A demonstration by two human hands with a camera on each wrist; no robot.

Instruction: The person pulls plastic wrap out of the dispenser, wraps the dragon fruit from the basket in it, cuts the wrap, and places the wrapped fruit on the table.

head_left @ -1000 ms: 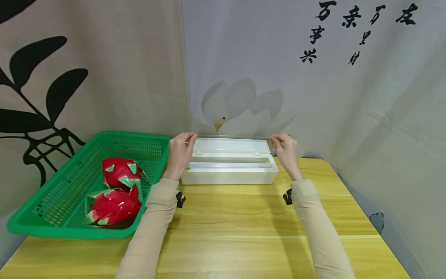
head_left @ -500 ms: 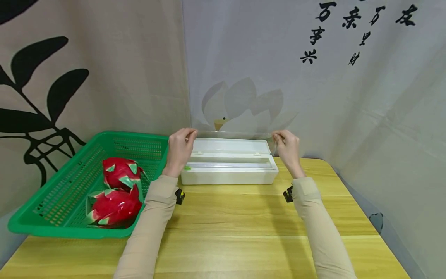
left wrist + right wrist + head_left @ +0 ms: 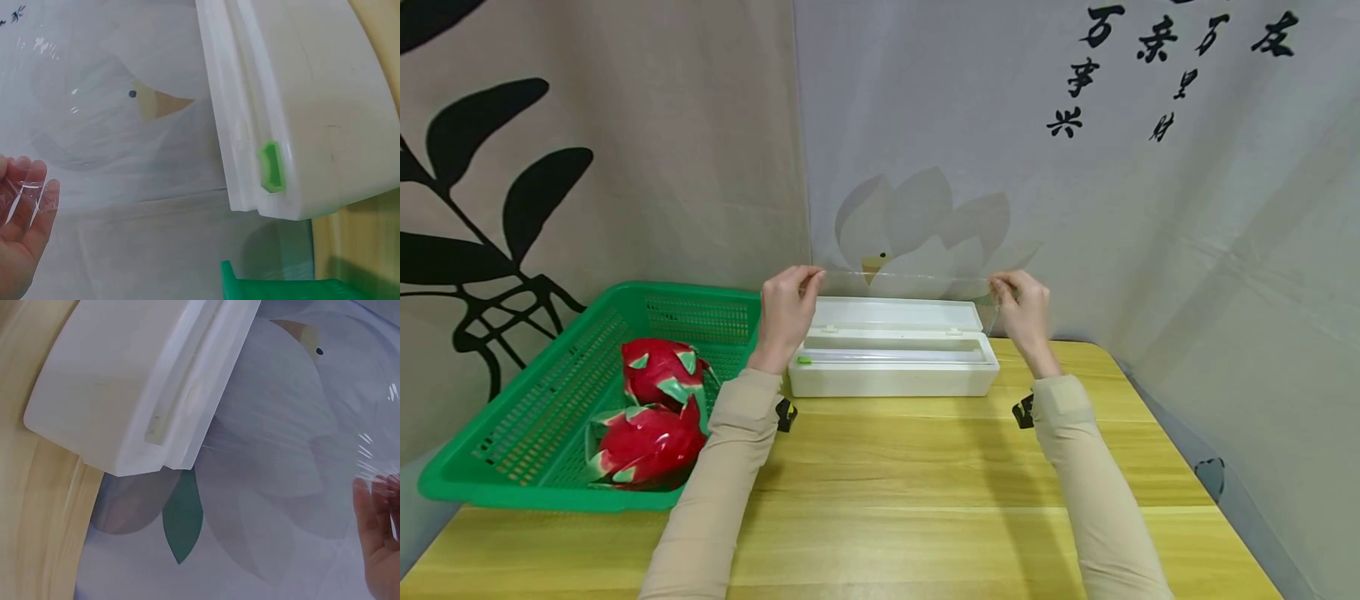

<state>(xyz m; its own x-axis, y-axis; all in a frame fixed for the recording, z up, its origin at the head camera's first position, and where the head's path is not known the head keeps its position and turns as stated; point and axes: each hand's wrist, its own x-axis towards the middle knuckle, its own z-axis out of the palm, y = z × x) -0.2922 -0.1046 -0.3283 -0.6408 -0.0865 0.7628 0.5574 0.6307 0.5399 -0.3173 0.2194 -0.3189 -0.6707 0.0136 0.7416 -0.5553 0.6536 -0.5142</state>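
Note:
A clear sheet of cling film [image 3: 910, 276] stretches between my hands, above and behind a white cling film dispenser box [image 3: 891, 382]. My left hand [image 3: 786, 312] pinches one upper corner and my right hand [image 3: 1024, 317] pinches the other. The box lid [image 3: 898, 314] is tipped back, and a green slide cutter [image 3: 805, 361] sits at the left end of its front rail. In the left wrist view, shiny film wraps over the left fingertips [image 3: 49, 194]. Creases run through the film near the right fingers [image 3: 362, 494] in the right wrist view. Its lower edge is hard to see.
A green plastic basket [image 3: 550, 498] stands to the left, close to my left forearm. Two red dragon fruits, one behind [image 3: 658, 367] and one in front [image 3: 647, 446], lie inside it. The wooden table [image 3: 910, 500] meets a printed cloth backdrop [image 3: 925, 125] behind the box.
Both hands have risen and moved slightly apart, the right one shifting rightward. The film's top edge has come up from the lid to well above it. Box and basket stay put.

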